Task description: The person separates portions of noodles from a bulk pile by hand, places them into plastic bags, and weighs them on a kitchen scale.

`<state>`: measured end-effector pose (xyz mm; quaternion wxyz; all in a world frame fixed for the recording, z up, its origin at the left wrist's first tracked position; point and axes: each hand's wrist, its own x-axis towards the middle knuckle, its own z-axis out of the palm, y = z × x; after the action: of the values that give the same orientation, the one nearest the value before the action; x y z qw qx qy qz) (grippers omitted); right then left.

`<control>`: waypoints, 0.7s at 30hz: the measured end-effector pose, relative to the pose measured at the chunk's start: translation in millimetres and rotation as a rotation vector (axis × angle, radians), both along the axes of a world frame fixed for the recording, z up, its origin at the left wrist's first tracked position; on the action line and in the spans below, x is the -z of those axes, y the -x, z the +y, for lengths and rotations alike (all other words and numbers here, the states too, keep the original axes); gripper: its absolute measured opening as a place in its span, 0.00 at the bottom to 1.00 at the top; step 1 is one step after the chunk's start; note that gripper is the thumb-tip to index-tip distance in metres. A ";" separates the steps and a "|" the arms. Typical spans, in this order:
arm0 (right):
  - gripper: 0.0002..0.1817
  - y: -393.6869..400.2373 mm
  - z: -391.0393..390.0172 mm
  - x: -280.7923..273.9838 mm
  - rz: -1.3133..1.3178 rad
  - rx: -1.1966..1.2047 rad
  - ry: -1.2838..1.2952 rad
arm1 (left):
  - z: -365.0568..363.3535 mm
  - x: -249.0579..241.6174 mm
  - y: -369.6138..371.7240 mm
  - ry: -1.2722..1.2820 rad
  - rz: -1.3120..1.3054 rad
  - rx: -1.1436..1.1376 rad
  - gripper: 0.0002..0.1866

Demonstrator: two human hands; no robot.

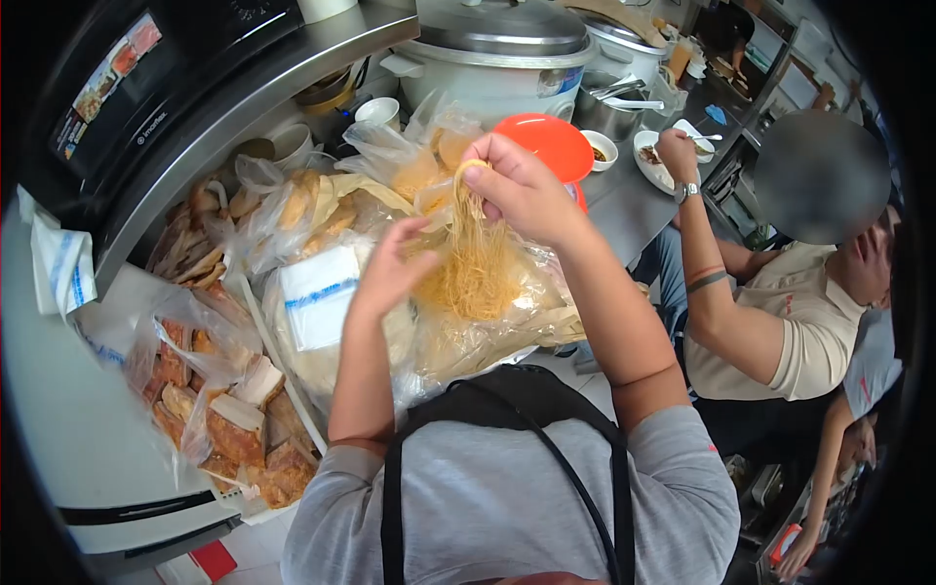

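A bunch of thin yellow noodles (470, 219) hangs from my right hand (522, 190), whose thumb and fingers pinch it at the top. The lower strands reach down to a heap of the same noodles (478, 288) lying over clear plastic and brown paper. My left hand (395, 265) is to the left of the noodles, fingers spread and slightly blurred, with nothing in it. Beneath and left of it lies a folded white cloth with a blue stripe (320, 297), on a plastic bag of pale contents (307, 366).
Bags of browned meat pieces (234, 429) lie at lower left. Behind the noodles are a red plate (543, 146), small white bowls (598, 151) and a large lidded cooker (492, 73). At right a person in a beige shirt (770, 336) holds a hand over a white bowl (651, 161).
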<state>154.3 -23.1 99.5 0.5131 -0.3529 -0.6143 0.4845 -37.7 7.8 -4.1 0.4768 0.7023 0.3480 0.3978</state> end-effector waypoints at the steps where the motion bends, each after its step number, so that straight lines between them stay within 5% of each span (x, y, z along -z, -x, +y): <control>1: 0.07 2.8 0.0 -9.3 -0.001 -0.013 -0.029 | -4.8 1.2 -13.1 -0.091 0.105 0.010 0.23; 3: 0.07 4.5 -7.2 -37.1 0.133 0.062 -0.119 | -6.7 22.0 -34.4 -0.217 0.296 0.138 0.22; 6: 0.08 -3.1 -10.4 -43.4 0.163 0.116 -0.165 | -1.3 34.4 -33.3 0.099 0.528 0.191 0.18; 12: 0.12 -15.9 6.2 38.9 -0.184 0.061 -0.024 | 5.9 0.6 -15.1 0.177 -0.026 0.017 0.16; 14: 0.19 -2.8 3.5 75.4 -0.628 0.122 -0.127 | 3.6 -20.5 -15.1 0.184 -0.182 0.012 0.15; 16: 0.23 9.6 -1.0 82.3 -0.853 -0.119 0.123 | 1.9 -35.3 -13.3 0.170 -0.313 -0.034 0.15; 21: 0.17 -4.9 5.8 88.3 -0.941 0.066 0.121 | 11.5 -39.3 6.8 0.289 -0.625 -0.272 0.10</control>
<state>159.3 -17.2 11.2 0.1728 -0.5826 -0.7390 0.2907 -44.4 19.3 35.3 0.5969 0.4198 0.3286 0.5996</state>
